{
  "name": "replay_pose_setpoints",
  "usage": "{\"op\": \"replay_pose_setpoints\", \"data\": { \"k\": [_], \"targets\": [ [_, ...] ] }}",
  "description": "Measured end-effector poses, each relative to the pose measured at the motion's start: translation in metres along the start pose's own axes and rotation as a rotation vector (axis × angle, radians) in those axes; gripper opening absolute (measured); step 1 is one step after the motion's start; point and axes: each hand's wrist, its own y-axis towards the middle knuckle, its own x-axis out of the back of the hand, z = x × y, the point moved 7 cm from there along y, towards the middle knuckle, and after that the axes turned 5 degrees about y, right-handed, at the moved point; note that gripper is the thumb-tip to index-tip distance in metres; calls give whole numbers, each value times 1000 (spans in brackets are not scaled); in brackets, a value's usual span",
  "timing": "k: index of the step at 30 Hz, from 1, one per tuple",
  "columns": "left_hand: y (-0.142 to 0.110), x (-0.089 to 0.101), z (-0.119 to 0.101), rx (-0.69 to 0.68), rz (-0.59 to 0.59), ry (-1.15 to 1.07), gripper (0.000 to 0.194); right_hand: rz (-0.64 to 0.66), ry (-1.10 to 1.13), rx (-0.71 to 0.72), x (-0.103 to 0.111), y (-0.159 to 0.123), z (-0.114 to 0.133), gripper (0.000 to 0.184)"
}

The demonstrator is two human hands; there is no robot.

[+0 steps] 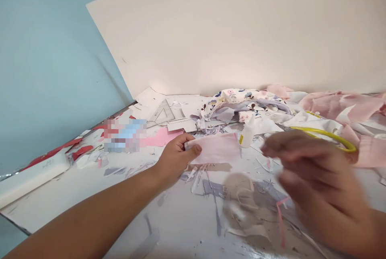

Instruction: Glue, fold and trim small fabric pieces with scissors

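Observation:
My left hand (176,157) is closed on the left end of a flat pale pink rectangle of fabric (215,149), thumb on top. The piece is held just above the table, its far end free. My right hand (319,178) is raised at the right, blurred by motion. Its fingers are bent, with a gap between them and the thumb, and nothing shows in it. A small white bottle with a yellow label (247,134) stands between the fabric piece and my right hand.
Scraps and strips (199,178) litter the white table (132,210). Floral cloth (232,102) and pink cloth (346,108) lie heaped behind, near a yellow loop (322,132). A set square (164,112), pink paper (163,136) and red scraps (83,152) lie left. A large white board (235,29) stands behind.

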Motion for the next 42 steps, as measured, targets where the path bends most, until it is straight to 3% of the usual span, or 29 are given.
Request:
{"op": "replay_pose_setpoints", "data": {
  "k": [2,4,9,13,18,24,28,34,39,42],
  "targets": [
    [-2,-1,0,18,8,-30,30,21,-35,-75,-13,29,-2,25],
    [-4,-1,0,49,8,-52,31,40,-41,-251,-22,41,-13,33],
    [-7,-6,-1,83,43,-83,27,302,235,-632,-49,31,-32,22],
    [-8,-9,-2,84,74,-40,28,258,194,-732,-44,32,-38,23],
    [-6,-8,0,103,57,67,27,155,193,-759,-40,34,-43,29],
    [-1,-3,3,81,7,77,22,133,232,-767,-41,33,-46,26],
    [-3,-5,3,85,44,69,22,172,287,-739,-44,31,-47,20],
    [-9,-15,3,153,122,-28,21,206,142,-637,-40,34,-42,25],
    [-4,-11,0,113,66,-53,27,387,42,-604,-33,52,-18,17],
    [1,-4,3,99,37,-23,27,506,-141,-584,-10,73,9,28]
  ]
}}
